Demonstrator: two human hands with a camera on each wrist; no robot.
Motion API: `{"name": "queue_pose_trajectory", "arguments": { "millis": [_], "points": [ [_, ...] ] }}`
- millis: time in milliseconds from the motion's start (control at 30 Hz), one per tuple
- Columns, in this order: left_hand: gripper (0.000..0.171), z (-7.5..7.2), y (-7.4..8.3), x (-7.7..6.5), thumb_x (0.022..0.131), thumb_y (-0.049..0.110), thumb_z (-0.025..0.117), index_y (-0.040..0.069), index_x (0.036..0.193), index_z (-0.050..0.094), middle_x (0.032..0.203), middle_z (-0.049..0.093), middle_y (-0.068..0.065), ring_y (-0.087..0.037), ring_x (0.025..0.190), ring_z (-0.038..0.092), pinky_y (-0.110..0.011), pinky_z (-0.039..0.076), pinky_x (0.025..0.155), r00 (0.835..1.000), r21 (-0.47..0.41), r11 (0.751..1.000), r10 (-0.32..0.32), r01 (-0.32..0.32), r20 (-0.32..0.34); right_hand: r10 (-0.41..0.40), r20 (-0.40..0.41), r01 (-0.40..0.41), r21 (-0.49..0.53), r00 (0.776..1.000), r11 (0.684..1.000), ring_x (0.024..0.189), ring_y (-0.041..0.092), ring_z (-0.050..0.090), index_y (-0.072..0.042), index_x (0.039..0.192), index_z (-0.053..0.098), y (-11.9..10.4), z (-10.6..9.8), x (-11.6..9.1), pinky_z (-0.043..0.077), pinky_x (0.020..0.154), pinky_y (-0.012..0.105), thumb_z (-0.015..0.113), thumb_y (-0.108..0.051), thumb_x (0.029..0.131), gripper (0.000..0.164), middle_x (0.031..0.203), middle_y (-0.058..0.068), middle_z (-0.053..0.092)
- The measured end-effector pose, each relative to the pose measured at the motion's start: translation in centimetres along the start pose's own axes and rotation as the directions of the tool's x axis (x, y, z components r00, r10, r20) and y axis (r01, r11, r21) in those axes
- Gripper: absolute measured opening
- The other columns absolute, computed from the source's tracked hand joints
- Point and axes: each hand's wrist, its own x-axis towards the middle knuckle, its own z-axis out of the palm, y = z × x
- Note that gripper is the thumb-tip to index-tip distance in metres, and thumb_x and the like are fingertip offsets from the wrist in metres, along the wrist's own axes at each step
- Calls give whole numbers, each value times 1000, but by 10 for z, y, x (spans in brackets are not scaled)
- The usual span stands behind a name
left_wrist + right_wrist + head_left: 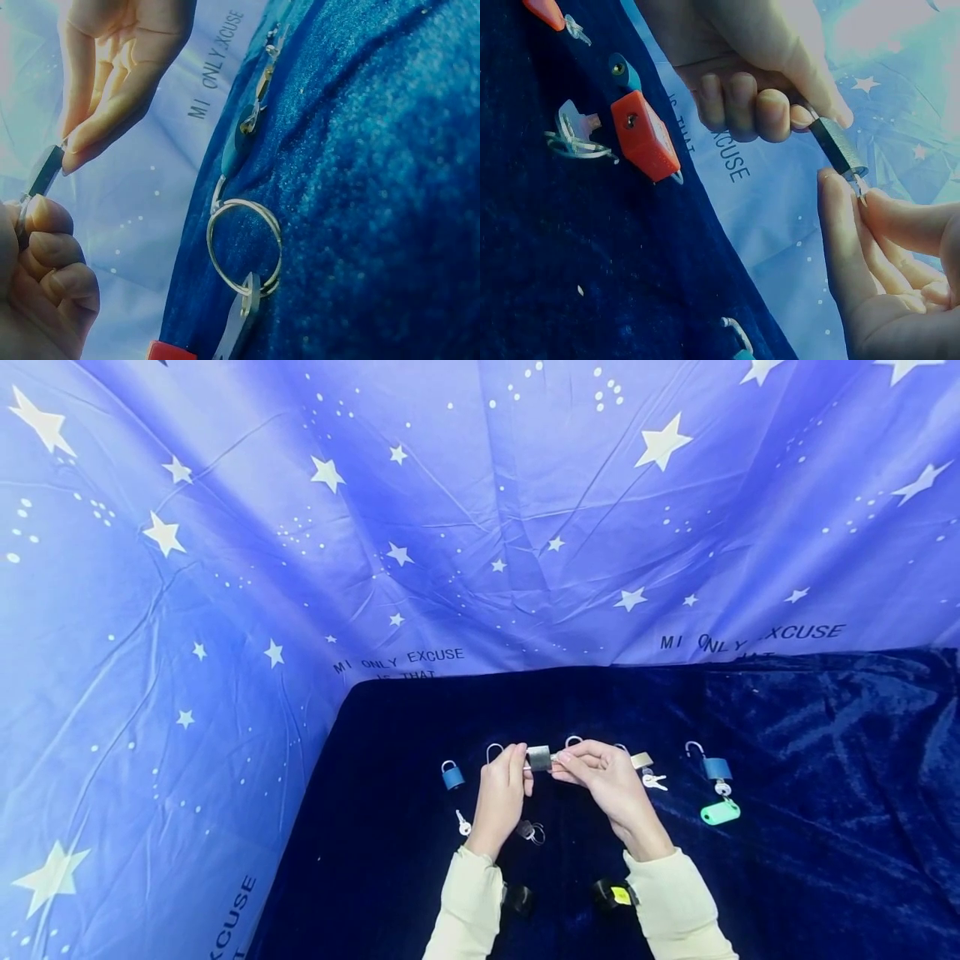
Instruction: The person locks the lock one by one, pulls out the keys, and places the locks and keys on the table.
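Observation:
Between my two hands, above the dark blue cloth, is a small dark grey padlock (539,758). My left hand (498,797) holds it at its shackle end, with fingers curled, and hides most of the shackle. Thumb and fingers of my right hand (615,785) pinch a small metal key (860,184) at the padlock's other end. The key meets the padlock's bottom in the right wrist view; how deep it sits I cannot tell.
On the cloth (360,860) lie a blue padlock (453,775), a loose key (463,823), a ringed key (534,833), a brass padlock (641,761) with keys (655,781), an open blue padlock (717,768) with a green tag (721,812), and a red padlock (645,139). A starry curtain (495,527) hangs behind.

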Motion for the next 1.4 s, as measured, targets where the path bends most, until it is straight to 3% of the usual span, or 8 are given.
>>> {"name": "queue_pose_trajectory", "arguments": {
  "millis": [300,433,633,833,967,1100,1233,1400],
  "points": [
    [42,0,-4,0,98,44,28,18,72,48,49,46,10,-9,47,44,-23,36,46,999,-41,998,-44,44,1,-50,22,48,59,999,997,83,30,65,12,96,54,2,1,-1,49,79,38,61,-9,85,25,87,21,65],
    [42,-4,5,0,98,39,33,11,72,50,51,49,0,-15,44,47,-25,39,43,997,-159,984,-82,82,7,-19,18,18,83,1000,996,84,32,65,16,99,48,-1,2,-1,49,81,39,60,-8,85,30,90,25,63],
    [34,-13,27,-1,97,26,41,-1,78,49,61,57,-18,-36,51,54,-37,49,49,992,-368,921,-108,125,67,-14,13,13,94,1000,996,88,31,64,15,101,46,-2,-1,-1,47,84,38,57,-8,87,29,94,24,63],
    [24,-11,24,1,89,16,56,-6,96,49,85,59,-32,-50,69,56,-41,53,61,986,-530,835,-86,150,144,-48,-54,56,155,997,986,89,29,64,13,99,49,-1,0,1,48,83,39,58,-7,86,26,93,21,64],
    [24,-4,10,3,86,13,60,-6,99,56,90,60,-30,-51,78,56,-42,53,64,991,-577,807,-87,128,98,-63,-21,66,165,998,984,93,31,63,12,102,51,8,-4,4,47,84,39,58,-10,87,27,96,22,64],
    [22,3,-2,3,83,15,64,-1,98,62,89,63,-22,-47,83,57,-41,53,66,992,-588,801,-125,111,17,-91,31,87,121,995,989,94,33,62,10,103,56,17,-11,8,47,83,39,60,-16,87,31,98,24,64],
    [24,5,0,4,84,18,63,-1,100,62,89,64,-22,-45,83,59,-41,53,67,990,-609,788,-139,92,-30,-135,47,135,10,990,991,88,32,64,9,100,59,19,-13,9,50,78,39,61,-17,86,29,95,23,64],
    [29,3,7,5,85,20,62,-3,102,60,90,65,-21,-41,82,62,-41,52,72,983,-667,737,-180,110,-37,-97,26,100,-178,995,979,79,34,63,1,93,63,6,-7,4,53,68,38,65,-24,83,27,86,16,65]
  ]
}}
